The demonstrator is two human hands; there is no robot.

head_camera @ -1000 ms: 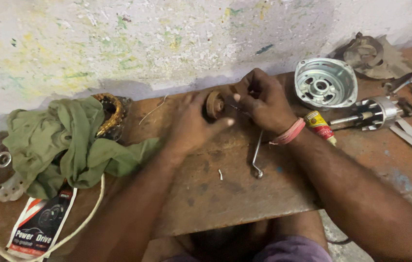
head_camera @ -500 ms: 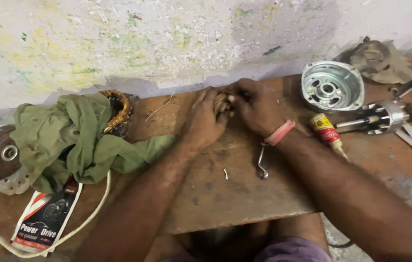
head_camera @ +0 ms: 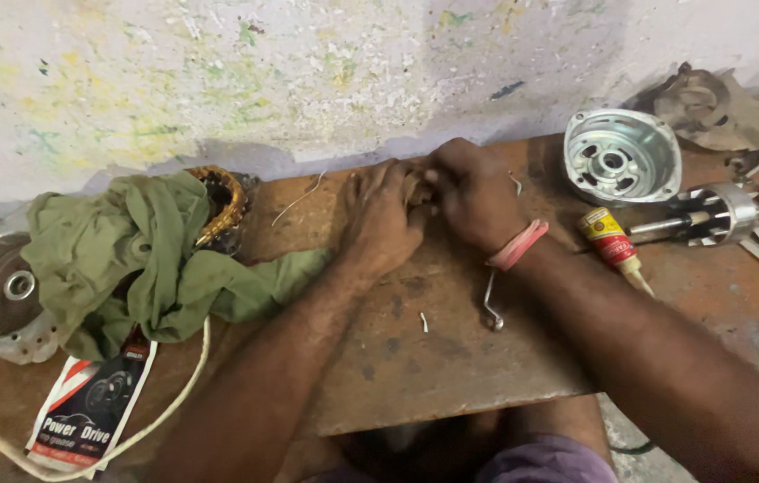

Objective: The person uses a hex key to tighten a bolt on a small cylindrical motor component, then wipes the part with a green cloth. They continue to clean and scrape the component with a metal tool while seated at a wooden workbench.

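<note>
Close to me lies a bent metal hook [head_camera: 490, 304] on the worn wooden board [head_camera: 451, 376]. Beyond it, my left hand [head_camera: 386, 219] and right hand [head_camera: 476, 197] are clenched together around a small brownish part [head_camera: 415, 190]; it is mostly hidden, perhaps a round piece. It could slip out and roll off the edge, because my fingers cover it tightly. Farther away: soft green cloth [head_camera: 129, 255], shiny ribbed metal housing [head_camera: 621, 154], rough flaking wall [head_camera: 308, 72]
</note>
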